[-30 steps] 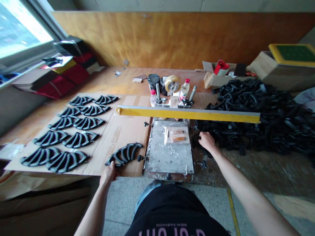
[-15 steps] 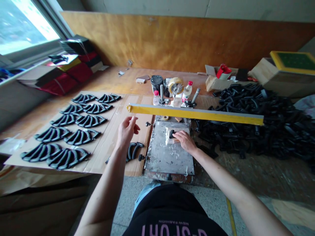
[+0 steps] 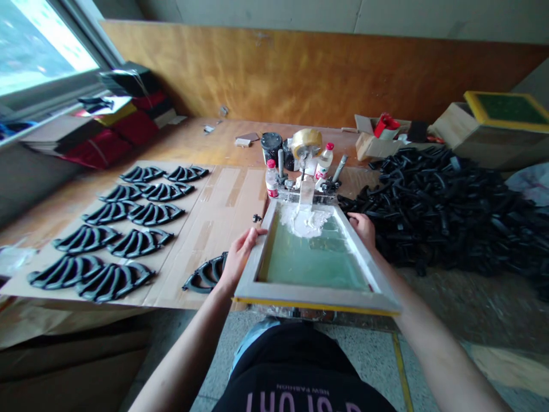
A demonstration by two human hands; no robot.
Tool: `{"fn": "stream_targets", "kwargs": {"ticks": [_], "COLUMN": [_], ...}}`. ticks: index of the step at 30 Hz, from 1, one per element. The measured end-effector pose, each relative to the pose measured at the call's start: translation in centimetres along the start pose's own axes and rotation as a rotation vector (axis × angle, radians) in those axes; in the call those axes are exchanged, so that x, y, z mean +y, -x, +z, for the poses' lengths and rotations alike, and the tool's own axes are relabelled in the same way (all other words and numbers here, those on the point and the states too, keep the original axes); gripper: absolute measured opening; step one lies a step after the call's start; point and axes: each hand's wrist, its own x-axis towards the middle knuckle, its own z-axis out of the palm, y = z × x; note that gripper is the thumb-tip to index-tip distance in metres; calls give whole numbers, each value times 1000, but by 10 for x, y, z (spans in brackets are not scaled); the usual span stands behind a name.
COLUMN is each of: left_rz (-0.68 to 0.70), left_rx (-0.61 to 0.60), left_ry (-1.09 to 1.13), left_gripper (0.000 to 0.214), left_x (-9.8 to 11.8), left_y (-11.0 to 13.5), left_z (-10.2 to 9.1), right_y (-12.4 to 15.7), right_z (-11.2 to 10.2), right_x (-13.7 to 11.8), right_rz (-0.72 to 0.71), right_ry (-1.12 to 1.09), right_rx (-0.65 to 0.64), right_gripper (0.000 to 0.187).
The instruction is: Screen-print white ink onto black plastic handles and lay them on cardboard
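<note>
A screen printing frame (image 3: 315, 294) with green mesh tilts down over the bench in front of me. My left hand (image 3: 241, 254) grips its left side rail, fingers closed at the edge. On the opposite rail, my right hand (image 3: 363, 229) is closed around the edge. White paste (image 3: 315, 225) is smeared over the far end of the mesh. A squeegee-like blade (image 3: 306, 193) stands in that paste. The metal plate below and the small black part on it are hidden by the frame.
Curved black parts (image 3: 141, 240) lie in rows on cardboard (image 3: 184, 252) at left. A large heap of black pieces (image 3: 433, 212) covers the right side. Behind the frame stand bottles (image 3: 325, 160), a black tub (image 3: 271, 147) and a tape roll (image 3: 306, 141).
The frame has swung down from its raised position over the metal plate. My right hand has left the small black part, and both hands now hold the frame's sides.
</note>
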Motion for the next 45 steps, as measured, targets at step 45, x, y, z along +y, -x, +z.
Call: {"fn": "stream_targets", "kwargs": {"ticks": [45], "left_rz": [185], "left_rx": [123], "left_ry": [251], "left_gripper": [50], "left_x": [34], "left_y": [-32], "left_z": [29], "right_y": [-43], "right_z": [-7], "right_x": [4], "right_rz": [-62], "right_ry": [-124], "right_rx": [23], "right_gripper": [28]}}
